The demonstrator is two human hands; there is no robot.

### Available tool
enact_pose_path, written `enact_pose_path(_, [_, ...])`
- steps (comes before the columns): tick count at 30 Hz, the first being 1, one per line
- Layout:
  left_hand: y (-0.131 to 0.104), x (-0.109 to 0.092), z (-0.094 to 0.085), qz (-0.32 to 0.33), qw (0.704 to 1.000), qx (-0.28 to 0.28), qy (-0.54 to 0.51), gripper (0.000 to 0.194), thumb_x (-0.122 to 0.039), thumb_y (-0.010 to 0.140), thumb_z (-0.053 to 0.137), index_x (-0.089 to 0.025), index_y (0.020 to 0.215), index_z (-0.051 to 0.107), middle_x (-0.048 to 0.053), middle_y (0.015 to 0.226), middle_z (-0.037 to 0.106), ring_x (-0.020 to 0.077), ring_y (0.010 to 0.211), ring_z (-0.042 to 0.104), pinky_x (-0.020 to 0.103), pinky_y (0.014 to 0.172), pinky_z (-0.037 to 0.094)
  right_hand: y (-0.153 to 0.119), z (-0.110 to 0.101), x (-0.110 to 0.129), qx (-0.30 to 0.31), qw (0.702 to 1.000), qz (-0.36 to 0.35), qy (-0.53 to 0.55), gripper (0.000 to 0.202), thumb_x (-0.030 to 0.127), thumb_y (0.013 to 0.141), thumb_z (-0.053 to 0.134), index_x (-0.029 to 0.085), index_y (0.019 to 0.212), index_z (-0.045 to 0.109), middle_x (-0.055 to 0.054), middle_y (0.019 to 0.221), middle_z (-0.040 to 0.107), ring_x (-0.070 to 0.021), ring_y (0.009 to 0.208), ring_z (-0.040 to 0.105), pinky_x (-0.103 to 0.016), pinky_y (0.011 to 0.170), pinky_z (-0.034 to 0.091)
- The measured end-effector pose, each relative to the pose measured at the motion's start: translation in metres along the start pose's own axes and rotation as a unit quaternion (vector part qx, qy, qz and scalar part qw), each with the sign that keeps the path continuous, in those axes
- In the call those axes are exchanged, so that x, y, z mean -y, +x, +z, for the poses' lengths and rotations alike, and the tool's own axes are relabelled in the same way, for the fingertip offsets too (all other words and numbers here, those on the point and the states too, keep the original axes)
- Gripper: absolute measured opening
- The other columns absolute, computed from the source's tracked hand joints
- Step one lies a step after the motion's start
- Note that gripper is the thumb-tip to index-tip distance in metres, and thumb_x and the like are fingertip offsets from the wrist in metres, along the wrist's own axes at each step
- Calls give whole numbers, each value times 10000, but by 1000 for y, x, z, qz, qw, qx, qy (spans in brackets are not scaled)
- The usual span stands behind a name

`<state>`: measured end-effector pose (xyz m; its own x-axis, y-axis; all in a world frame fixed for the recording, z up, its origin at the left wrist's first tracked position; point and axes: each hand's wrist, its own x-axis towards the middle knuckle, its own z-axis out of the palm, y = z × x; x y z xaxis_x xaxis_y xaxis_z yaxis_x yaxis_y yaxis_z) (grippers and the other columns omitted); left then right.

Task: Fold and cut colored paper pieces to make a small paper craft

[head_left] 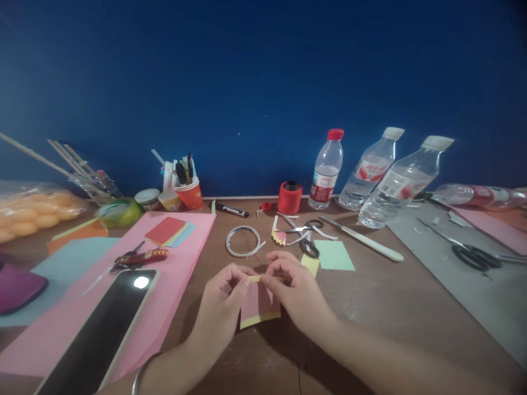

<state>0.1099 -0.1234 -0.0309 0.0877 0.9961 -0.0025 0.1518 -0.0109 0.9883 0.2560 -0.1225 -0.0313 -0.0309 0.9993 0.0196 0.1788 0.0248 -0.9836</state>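
A small pink paper (260,303) with yellow strips along its top and bottom edges hangs between my hands, over the brown table. My left hand (224,296) pinches its top left corner between thumb and fingers. At the top right, my right hand (294,288) grips the same edge with thumb and bent fingers. Just beyond my hands lie a roll of white tape (228,241), black-handled scissors (309,248), a small pleated yellow and pink paper (279,237) and a light green paper square (335,255).
Three bottles (325,175) and a red thread spool (290,197) stand at the back, with a white-handled knife (370,241) before them. At left, a phone (99,334) rests on pink sheets (181,252). More scissors (473,255) lie on a grey sheet (448,280).
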Motion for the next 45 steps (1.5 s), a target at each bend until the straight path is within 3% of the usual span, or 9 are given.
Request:
enact_pose_path(4, [-1,-1,1,-3,1000,-17,4,137,-176,721,494,-169,584,481,-19,750,595,113,658,529,204,593,401,1,0,-3,27,998,57,28,88,227,684,547,168,618,544,16,598,537,-108,561,482,-216,532,375])
enact_pose_path(6, [-1,-1,1,-2,1000,-18,7,141,-173,714,496,-169,575,476,-20,742,594,113,648,526,204,584,401,1,0,-4,21,997,67,31,94,240,669,561,163,617,550,32,534,501,-101,529,451,-209,504,352])
enact_pose_path(23, [-1,1,0,9,1000,3,6,143,-158,719,480,-169,576,468,-13,724,580,119,651,507,213,598,383,0,-1,-5,22,997,60,36,110,225,665,551,155,581,537,25,525,524,-95,512,460,-202,488,350])
enact_pose_path(38, [-3,5,-1,-2,997,19,-73,161,-154,743,503,-166,587,468,-17,755,571,111,687,506,210,644,382,2,-2,2,17,999,31,27,77,197,656,555,157,593,539,14,556,556,-104,529,497,-211,507,387])
enact_pose_path(45, [-4,1,-1,-21,990,71,-120,62,-221,744,541,-173,708,524,-23,680,541,104,626,478,202,586,386,-2,-2,-1,13,1000,-3,-2,68,203,672,556,162,619,551,-1,612,593,-119,574,542,-215,528,416])
